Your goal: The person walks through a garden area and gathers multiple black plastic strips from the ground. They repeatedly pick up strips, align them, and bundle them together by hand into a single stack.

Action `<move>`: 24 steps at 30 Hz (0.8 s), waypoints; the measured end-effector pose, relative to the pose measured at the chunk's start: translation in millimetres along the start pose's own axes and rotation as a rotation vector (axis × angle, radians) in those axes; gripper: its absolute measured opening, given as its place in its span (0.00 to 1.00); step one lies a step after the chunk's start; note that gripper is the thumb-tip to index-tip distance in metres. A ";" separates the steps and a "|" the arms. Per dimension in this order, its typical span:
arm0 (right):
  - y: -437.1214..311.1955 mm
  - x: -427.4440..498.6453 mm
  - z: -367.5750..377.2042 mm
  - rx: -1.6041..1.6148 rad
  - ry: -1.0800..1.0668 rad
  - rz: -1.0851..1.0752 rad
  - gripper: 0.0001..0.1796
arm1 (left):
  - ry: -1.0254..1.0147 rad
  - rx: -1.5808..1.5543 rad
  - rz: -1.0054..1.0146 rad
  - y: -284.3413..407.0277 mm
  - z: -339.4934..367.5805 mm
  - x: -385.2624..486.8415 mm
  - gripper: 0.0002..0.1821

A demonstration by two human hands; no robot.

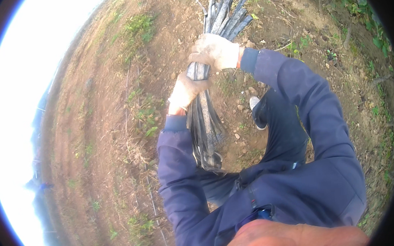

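A long bundle of flat black strips, which look like drip irrigation tape (203,122), is held over the bare soil. Dust greys its surface. My left hand (188,89), in a light work glove, grips the bundle below its middle. Just above it, my right hand (214,51) is closed around the same bundle, also gloved. Beyond the right hand the strips fan out into loose ends. Toward my body the lower part hangs in folded loops near my legs. The palms and the strips inside both grips are hidden.
Brown soil (99,129) with small stones and weeds (140,28) surrounds me. A thin line (155,210) runs along the ground at left. Green leafy plants (362,4) grow at upper right. My shoe (254,102) rests on the soil right of the bundle.
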State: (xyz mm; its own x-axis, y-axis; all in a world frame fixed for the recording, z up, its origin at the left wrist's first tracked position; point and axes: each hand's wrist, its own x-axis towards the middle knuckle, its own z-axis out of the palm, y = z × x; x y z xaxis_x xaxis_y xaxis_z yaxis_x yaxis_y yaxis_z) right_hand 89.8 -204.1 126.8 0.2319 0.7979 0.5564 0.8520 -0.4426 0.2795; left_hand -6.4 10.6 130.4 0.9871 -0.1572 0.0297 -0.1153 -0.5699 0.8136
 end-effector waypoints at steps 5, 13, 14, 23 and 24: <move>1.4 3.9 -2.5 -0.069 0.118 0.004 0.22 | 0.070 -0.017 0.088 3.6 2.6 -2.8 0.24; 16.1 13.7 -13.0 -0.118 0.188 0.009 0.23 | 0.100 0.013 0.130 -11.4 5.5 -18.0 0.26; 15.9 14.9 -15.4 -0.105 0.203 0.027 0.23 | 0.099 0.009 0.117 -13.4 6.4 -17.7 0.26; -4.6 28.3 -9.0 0.136 0.343 0.380 0.18 | 0.330 -0.043 0.214 -23.3 27.5 7.6 0.23; -8.4 28.7 -5.6 0.181 0.374 0.445 0.17 | 0.364 -0.023 0.191 -21.2 29.4 13.2 0.23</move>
State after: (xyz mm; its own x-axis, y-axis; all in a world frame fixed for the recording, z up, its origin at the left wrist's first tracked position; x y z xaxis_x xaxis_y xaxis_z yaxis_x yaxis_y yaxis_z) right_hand 86.7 -179.8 144.9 0.4317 0.3399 0.8355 0.7851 -0.5977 -0.1625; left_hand 5.9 -3.1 96.4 0.9235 0.0401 0.3815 -0.3014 -0.5395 0.7862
